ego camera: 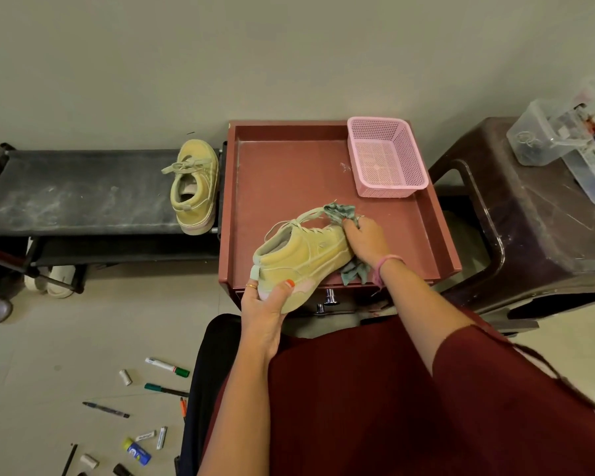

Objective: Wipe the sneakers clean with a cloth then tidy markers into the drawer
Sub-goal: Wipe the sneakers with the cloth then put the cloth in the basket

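My left hand [267,305] grips the heel and sole of a pale yellow sneaker [306,257], held tilted over the front of the red-brown drawer unit's top [289,173]. At the sneaker's toe, my right hand [364,240] holds a grey-green cloth [340,211] pressed against it; one cloth end hangs below the wrist. The second yellow sneaker [194,187] lies on the black shoe rack [83,190] to the left. Several markers [167,366] and pens lie scattered on the floor at lower left. The drawer's metal knob [330,297] shows under the held sneaker.
A pink mesh basket [385,156] stands at the back right of the drawer unit's top. A dark brown plastic stool [529,218] at right carries clear plastic boxes [564,139]. White sandals [55,280] sit under the rack. Thread spools and a glue stick [137,451] lie among the markers.
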A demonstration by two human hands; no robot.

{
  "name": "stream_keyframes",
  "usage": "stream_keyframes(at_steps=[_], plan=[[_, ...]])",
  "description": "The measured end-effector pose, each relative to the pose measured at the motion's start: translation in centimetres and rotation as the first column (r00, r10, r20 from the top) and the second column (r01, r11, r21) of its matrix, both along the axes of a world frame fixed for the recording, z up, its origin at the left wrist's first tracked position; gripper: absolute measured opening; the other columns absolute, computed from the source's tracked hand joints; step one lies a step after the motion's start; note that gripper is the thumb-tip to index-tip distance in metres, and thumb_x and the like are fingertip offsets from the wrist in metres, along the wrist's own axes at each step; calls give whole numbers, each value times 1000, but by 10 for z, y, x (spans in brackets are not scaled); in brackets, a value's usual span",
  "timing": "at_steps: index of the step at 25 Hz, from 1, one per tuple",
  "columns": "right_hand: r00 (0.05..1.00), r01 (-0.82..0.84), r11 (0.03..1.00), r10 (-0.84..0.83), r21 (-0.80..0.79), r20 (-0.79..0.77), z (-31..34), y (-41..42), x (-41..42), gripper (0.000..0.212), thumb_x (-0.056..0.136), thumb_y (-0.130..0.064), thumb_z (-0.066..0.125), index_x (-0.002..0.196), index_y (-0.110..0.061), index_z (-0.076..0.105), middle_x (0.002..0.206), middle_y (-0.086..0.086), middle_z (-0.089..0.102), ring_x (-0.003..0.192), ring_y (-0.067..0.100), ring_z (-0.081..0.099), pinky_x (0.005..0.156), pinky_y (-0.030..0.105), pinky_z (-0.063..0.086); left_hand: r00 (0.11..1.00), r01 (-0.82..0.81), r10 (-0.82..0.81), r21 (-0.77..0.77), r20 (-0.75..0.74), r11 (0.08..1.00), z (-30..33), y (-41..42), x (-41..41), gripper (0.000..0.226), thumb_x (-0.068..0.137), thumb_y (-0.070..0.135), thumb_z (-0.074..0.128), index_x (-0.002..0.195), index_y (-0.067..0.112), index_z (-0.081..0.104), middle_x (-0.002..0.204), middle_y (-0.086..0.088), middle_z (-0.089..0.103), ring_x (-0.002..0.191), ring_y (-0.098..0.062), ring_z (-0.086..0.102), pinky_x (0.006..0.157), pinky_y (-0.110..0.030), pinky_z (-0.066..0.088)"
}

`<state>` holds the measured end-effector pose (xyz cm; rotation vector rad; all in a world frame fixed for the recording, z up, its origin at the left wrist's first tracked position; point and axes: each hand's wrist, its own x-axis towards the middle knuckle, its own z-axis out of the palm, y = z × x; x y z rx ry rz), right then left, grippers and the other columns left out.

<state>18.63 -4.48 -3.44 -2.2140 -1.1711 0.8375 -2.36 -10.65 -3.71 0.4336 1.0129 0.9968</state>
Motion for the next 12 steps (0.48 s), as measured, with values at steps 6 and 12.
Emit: stream_keyframes(at_steps=[6, 12], plan=[[996, 91, 989, -90, 120, -10, -9, -9, -34, 27, 93, -20, 40, 73, -11, 57, 93, 4, 60, 94, 23, 53, 88, 36, 42, 996, -84, 84, 4, -36, 996, -2, -1, 2, 44, 88, -5, 60, 118, 27, 58, 109, -2, 70, 102, -21, 67, 87, -39, 56], [898, 340, 885, -205, 319, -390, -17, -55, -102, 35, 95, -45, 37, 126, -37, 53, 135, -4, 51, 130, 16, 42, 114, 45, 28, 990, -137, 135, -78, -26, 988, -7, 6, 3, 30, 93, 5, 54, 121, 15, 58, 110, -10, 68, 95, -20, 68, 76, -32, 59]])
